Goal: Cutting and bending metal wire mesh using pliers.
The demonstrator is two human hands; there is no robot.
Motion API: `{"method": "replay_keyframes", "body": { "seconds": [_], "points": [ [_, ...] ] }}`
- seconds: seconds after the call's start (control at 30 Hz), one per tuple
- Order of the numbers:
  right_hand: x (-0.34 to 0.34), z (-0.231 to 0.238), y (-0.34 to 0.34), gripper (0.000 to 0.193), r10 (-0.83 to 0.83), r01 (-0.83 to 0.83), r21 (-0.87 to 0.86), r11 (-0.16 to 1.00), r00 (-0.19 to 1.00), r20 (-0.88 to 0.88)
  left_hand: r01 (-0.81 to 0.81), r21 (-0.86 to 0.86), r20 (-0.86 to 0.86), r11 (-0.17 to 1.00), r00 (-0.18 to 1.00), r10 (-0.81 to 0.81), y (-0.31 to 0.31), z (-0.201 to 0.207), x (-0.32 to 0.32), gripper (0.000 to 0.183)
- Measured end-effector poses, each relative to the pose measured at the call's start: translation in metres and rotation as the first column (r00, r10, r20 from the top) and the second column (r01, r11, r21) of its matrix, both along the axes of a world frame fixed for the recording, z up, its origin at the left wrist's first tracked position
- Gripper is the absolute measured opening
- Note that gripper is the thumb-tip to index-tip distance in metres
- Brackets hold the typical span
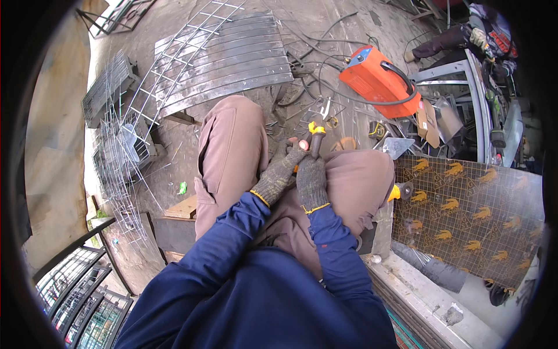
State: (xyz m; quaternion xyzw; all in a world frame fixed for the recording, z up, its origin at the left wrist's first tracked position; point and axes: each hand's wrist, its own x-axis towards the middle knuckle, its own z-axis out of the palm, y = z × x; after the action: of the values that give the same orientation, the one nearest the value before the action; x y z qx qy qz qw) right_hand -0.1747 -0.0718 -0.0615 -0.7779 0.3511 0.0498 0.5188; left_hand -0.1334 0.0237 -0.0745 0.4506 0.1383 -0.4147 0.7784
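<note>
Tool [317,139], dark tube with yellow head, grasped at its lower end by gloved right hand [312,179]; upper part projecting beyond the grip, over floor [351,119], short of the near right corner of slatted metal panel [226,64]. Gloved left hand [279,173] curled alongside; cannot tell whether it grasps anything.

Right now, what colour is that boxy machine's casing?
The casing is mostly orange, best seen in the head view.

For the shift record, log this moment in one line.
left gloved hand: beside right, grip unclear | right gloved hand: holding black-and-yellow tool | orange machine: ahead, to the right
</note>
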Motion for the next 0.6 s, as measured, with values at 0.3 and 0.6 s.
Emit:
{"method": "replay_keyframes", "body": {
  "seconds": [0.3,0.6],
  "points": [
    [-0.013,-0.096,-0.013,0.023,0.126,-0.126,-0.009,0.992,0.992,0.031,0.182,-0.094,0.028,0.979,0.983,-0.180,0.002,0.014,-0.003,0.046],
    [-0.004,-0.140,0.010,0.019,-0.480,0.047,0.830,0.556,0.833,0.274,-0.125,-0.055,-0.015,0.991,0.992,0.124,-0.006,-0.014,-0.014,0.020]
  ]
}}
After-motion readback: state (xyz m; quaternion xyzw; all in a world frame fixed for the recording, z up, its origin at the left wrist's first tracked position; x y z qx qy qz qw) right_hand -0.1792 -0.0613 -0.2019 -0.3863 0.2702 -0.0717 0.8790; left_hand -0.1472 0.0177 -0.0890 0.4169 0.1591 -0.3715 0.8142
